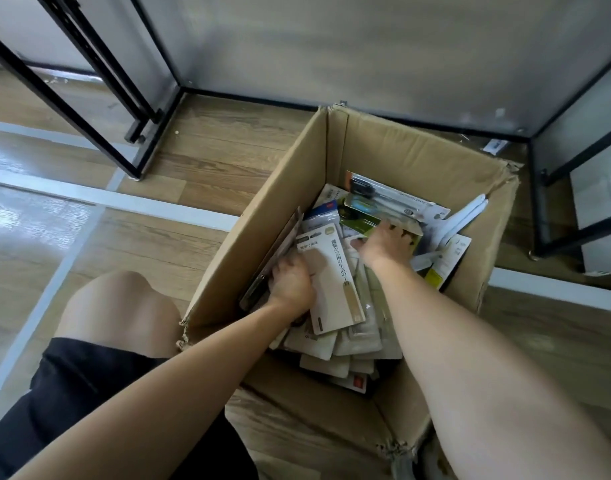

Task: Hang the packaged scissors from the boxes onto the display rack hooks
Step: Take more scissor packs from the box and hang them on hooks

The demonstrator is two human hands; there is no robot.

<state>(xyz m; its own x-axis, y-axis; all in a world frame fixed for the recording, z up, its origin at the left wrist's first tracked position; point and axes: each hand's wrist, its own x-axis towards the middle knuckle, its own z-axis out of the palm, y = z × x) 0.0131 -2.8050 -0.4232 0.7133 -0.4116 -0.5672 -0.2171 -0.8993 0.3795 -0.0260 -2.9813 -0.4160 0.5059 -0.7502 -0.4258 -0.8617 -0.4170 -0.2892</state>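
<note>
So the cardboard box [335,157] sat open on the floor, and the packaged scissors [335,271] lay piled flat inside, long axes mostly running from the near wall to the far wall. Left hand [292,282] was by the box's left wall, fingers curled round a beige pack's edge. Right hand [387,244] was deeper in, fingers spread fairly flat on a green pack [366,221], gripping nothing I could see.

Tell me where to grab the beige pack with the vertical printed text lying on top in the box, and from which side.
Grip the beige pack along its long left edge, coming from the left, where the left hand already curls. It lies flat on top of the pile with that edge exposed; the other packs crowd its right side under the right hand.
</note>
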